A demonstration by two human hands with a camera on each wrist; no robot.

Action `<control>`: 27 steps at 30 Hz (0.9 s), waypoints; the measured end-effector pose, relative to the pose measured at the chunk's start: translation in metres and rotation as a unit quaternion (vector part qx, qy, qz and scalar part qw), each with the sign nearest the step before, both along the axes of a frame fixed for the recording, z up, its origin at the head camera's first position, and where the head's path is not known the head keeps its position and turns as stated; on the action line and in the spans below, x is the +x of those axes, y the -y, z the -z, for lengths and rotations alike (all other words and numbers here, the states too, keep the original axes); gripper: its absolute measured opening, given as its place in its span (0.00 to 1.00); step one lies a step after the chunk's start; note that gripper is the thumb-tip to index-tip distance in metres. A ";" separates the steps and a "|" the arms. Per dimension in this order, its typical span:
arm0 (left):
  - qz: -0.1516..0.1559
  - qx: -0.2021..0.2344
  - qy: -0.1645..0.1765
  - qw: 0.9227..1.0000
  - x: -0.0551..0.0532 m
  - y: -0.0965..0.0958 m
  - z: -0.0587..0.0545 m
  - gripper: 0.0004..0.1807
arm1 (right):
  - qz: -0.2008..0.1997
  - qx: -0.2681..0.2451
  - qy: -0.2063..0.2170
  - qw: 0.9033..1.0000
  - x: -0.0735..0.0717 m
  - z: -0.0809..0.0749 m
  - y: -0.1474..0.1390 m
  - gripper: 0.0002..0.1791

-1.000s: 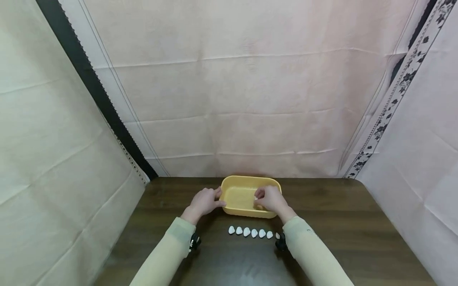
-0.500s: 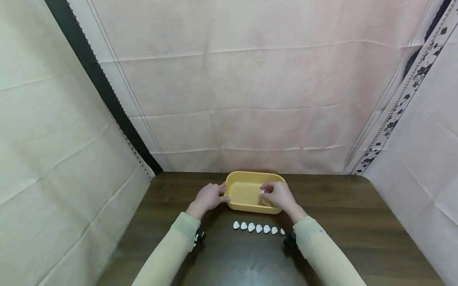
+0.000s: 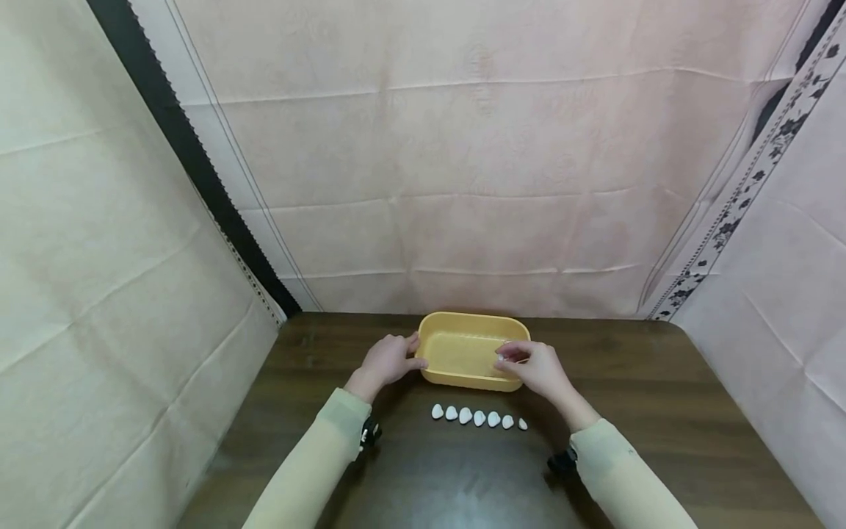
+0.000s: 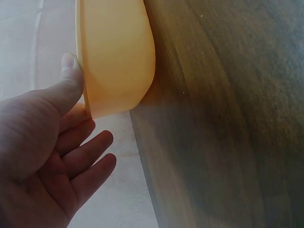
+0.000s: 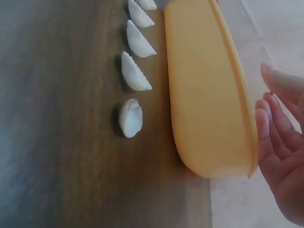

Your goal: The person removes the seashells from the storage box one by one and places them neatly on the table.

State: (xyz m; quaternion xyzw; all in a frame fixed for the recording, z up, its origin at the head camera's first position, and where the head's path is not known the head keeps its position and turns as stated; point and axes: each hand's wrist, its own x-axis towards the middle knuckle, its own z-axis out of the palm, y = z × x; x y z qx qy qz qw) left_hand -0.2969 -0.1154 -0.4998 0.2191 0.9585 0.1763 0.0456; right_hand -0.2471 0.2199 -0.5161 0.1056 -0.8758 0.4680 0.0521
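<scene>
A yellow plastic tub (image 3: 456, 382) stands near the table's far edge. My left hand (image 3: 386, 360) pinches its left rim, the thumb (image 4: 70, 76) lying along the edge and the index finger partly hidden behind it; the other fingers are spread. Over the tub's right end, my right hand (image 3: 535, 365) holds a small white seashell (image 3: 501, 358) between thumb and fingertips, mostly hidden by the fingers. In the right wrist view, the right hand's fingers sit beside the rim. In front of the tub lies a row of several white seashells (image 3: 479, 418), the rightmost one (image 5: 131, 118) smaller and turned differently.
The dark wooden table (image 3: 436, 485) reaches toward me, its far edge just behind the tub. Pale cloth hangs at the back (image 3: 463, 184) and on both sides. A dark wrist camera (image 3: 562, 462) sits under the right sleeve, close to the row's right end.
My right hand has moved right over the tub, toward its right end, with the small white seashell at its fingertips. The left hand keeps its hold on the rim. The head view has shifted slightly.
</scene>
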 end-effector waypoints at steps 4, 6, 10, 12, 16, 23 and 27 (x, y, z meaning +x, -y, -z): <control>-0.003 -0.001 0.002 1.000 -0.001 -0.001 0.000 0.38 | -0.010 -0.004 -0.008 1.000 0.012 -0.002 -0.005 0.16; -0.005 -0.002 0.002 1.000 -0.001 -0.001 0.000 0.38 | -0.014 -0.003 -0.015 1.000 0.016 -0.003 -0.008 0.15; -0.009 0.000 0.006 1.000 -0.001 -0.002 -0.001 0.38 | -0.009 0.004 -0.019 1.000 0.024 -0.001 -0.015 0.15; -0.010 0.002 0.008 1.000 -0.001 -0.003 -0.001 0.38 | -0.006 0.006 -0.017 1.000 0.028 0.001 -0.019 0.15; -0.008 0.005 0.011 1.000 0.000 -0.002 -0.001 0.38 | -0.008 0.002 -0.019 1.000 0.036 0.004 -0.025 0.15; -0.009 0.002 0.012 1.000 -0.001 -0.001 -0.001 0.37 | -0.009 0.020 -0.007 1.000 0.045 0.005 -0.036 0.13; -0.008 0.008 0.013 1.000 -0.001 -0.002 -0.002 0.37 | -0.012 0.041 0.029 0.999 0.050 0.008 -0.044 0.13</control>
